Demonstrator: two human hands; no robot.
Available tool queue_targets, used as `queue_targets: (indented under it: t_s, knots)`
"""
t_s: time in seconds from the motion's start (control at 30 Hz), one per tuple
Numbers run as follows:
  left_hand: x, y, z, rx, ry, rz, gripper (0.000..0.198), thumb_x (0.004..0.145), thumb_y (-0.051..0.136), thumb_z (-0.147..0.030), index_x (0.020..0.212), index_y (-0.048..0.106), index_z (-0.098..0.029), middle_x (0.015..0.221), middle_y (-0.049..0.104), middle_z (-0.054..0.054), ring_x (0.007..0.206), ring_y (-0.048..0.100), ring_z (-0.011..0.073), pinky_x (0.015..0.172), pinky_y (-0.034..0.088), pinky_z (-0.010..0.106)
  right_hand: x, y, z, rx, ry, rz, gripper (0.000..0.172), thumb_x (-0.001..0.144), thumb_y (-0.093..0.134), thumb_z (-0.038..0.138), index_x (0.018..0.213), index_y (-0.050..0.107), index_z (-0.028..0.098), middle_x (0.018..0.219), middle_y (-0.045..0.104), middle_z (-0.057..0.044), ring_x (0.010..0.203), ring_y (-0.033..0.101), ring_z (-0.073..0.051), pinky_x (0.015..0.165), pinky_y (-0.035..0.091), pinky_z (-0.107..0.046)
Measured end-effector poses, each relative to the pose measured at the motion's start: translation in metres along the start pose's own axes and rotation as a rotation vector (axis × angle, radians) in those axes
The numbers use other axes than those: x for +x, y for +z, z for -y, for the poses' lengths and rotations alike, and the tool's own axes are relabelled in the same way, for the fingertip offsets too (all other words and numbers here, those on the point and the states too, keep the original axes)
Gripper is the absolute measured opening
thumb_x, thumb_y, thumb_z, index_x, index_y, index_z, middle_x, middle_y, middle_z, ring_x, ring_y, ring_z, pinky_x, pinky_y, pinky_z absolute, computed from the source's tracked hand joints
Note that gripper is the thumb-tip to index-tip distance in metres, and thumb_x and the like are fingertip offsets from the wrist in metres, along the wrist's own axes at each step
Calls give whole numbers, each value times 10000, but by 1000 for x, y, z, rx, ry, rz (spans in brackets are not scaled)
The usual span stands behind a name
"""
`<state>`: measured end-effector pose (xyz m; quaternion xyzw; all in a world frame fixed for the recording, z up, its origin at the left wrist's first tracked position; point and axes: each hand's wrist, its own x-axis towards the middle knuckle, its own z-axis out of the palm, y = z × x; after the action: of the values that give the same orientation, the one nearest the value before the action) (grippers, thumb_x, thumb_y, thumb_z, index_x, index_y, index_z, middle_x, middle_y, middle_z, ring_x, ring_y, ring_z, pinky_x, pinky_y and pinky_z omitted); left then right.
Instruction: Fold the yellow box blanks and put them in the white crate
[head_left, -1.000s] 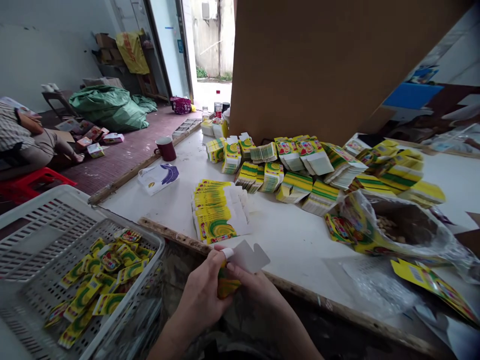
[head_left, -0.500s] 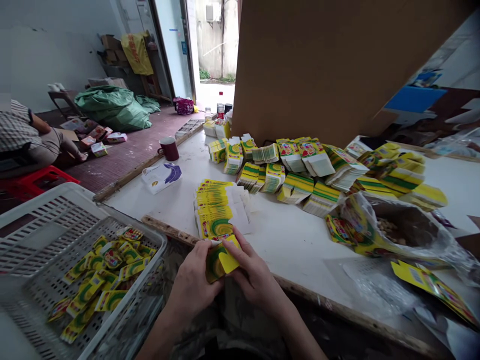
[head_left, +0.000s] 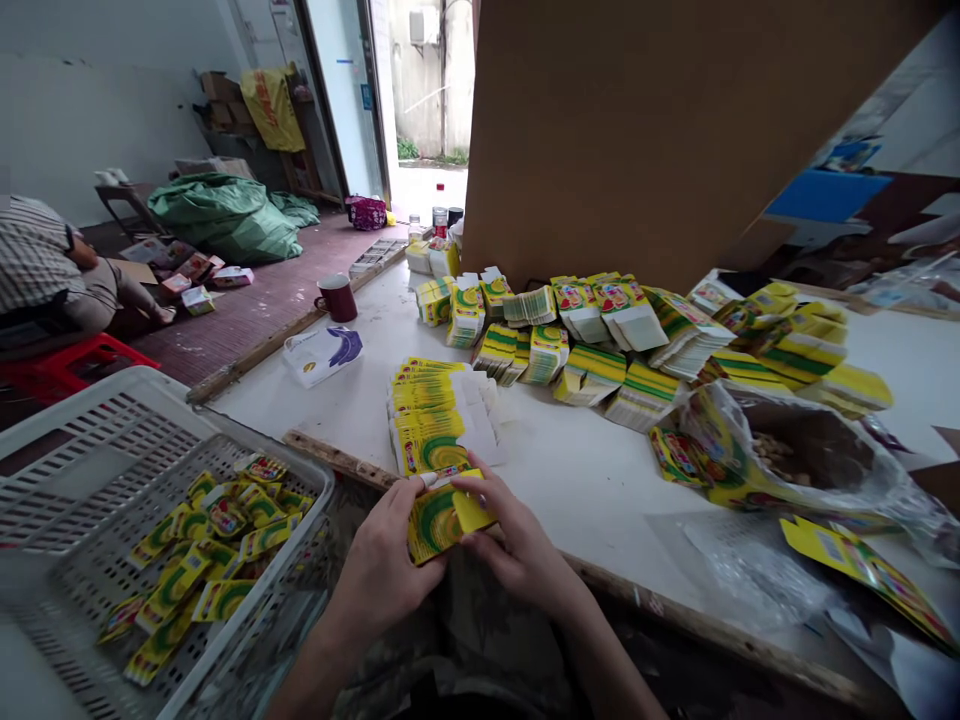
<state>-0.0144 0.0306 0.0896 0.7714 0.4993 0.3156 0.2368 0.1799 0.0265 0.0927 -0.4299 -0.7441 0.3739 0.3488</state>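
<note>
Between my hands, just over the table's front edge, is a small yellow-and-green printed carton point(head_left: 433, 528). My left hand point(head_left: 386, 555) grips its left side, thumb below and fingers along the top. At the right end, the fingers and thumb of my right hand point(head_left: 517, 545) pinch a plain yellow flap of the carton. What is inside it cannot be seen. Right behind my hands, a fanned stack of flat cartons point(head_left: 431, 420) lies on the white table point(head_left: 555, 480), printed yellow side and white side both showing.
Left of me, a white plastic basket point(head_left: 255, 590) holds several finished-looking yellow packs point(head_left: 180, 580). Bundled cartons point(head_left: 592, 375) line the table's back, before a large brown board point(head_left: 615, 130). A maroon mug point(head_left: 339, 300) stands left; an open bag point(head_left: 810, 450) sits right. A person point(head_left: 45, 260) sits far left.
The carton's yellow flap has swung out to the right with my right hand's fingers, uncovering more of the printed face. My left hand stays nearly in place.
</note>
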Motion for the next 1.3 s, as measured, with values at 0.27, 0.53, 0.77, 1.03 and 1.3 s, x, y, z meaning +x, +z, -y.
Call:
queue_targets:
  t_s: [0.27, 0.53, 0.77, 1.03, 1.3]
  knots:
    - [-2, -2, 9, -69, -29, 54, 572, 701, 693, -202, 1215, 444, -234, 1167, 614, 89, 1069, 603, 267, 904, 514, 404, -1, -18, -8, -82, -42, 172, 427, 859, 622, 236, 1278, 582, 308, 1540, 306, -102, 1365, 379, -283, 1057, 405, -423]
    - [1, -1, 7, -95, -18, -35, 500, 737, 708, -277, 1171, 463, -235, 1098, 605, 64, 1008, 610, 242, 869, 515, 371, -4, 19, -21, 10, -52, -157, 312, 906, 542, 250, 1205, 630, 238, 1538, 300, -122, 1361, 391, -255, 1053, 414, -388]
    - [1, -4, 1, -101, -3, 15, 494, 713, 709, -235, 1153, 485, -236, 1092, 608, 53, 995, 613, 237, 862, 515, 359, 3, -12, -3, 31, -55, 61, 147, 869, 599, 220, 1001, 664, 231, 1381, 496, -93, 1293, 464, -230, 1031, 417, -369]
    - [3, 7, 4, -451, -172, -334, 477, 724, 719, -348, 1138, 530, -202, 1047, 610, 67, 955, 616, 237, 831, 525, 352, 12, 24, -19, 123, 52, -213, 670, 853, 590, 302, 1419, 251, 182, 1413, 451, -159, 1236, 515, -231, 998, 461, -385]
    - [17, 9, 14, -1369, -518, -806, 675, 776, 355, -788, 1105, 515, -220, 1185, 540, 107, 1134, 557, 238, 954, 487, 406, 58, 17, -54, -239, 309, -403, 174, 722, 672, 132, 877, 604, 175, 939, 608, -116, 935, 558, -288, 855, 459, -459]
